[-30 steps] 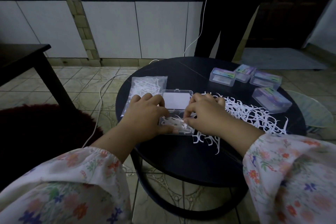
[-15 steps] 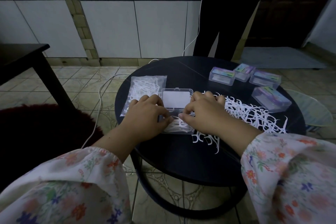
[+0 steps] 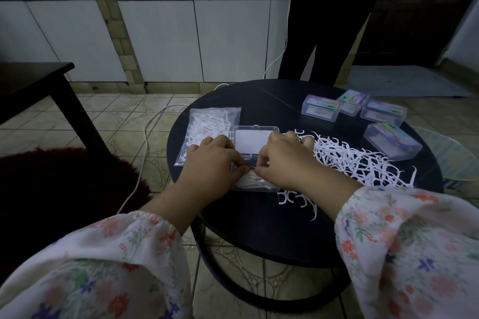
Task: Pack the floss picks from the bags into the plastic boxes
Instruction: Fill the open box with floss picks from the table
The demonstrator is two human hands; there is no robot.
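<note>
- At centre frame, a person's left hand (image 3: 212, 163) and right hand (image 3: 285, 160) meet over an open clear box (image 3: 252, 163) on a round dark surface (image 3: 259, 228); both have their fingers curled down to the white floss picks (image 3: 252, 181) bunched in the box's near tray. The grip of each hand appears pinched on that bunch, though the fingertips are partly hidden.
- Both hands work one bundle, seemingly to square the picks so they lie flat and the lid can shut.
- The box's lid (image 3: 252, 141) lies thrown back toward the top of the frame, leaving the tray unobstructed.
- The bundled picks run roughly left to right across the tray, their long axis along the box's longer side; which end carries the heads cannot be told.
- A loose heap of picks (image 3: 363, 163) sprawls just right of the box, pointing every way and within easy reach of the right hand; a few strays (image 3: 293, 198) lie below it.
- A sealed bag of picks (image 3: 210, 127) waits at left, partly under the left hand.
- Four closed boxes (image 3: 368, 116) cluster at upper right, apparently finished and set clear of the work.
- A person in dark trousers (image 3: 324, 33) stands behind the surface, beside a white cable (image 3: 145, 137).
</note>
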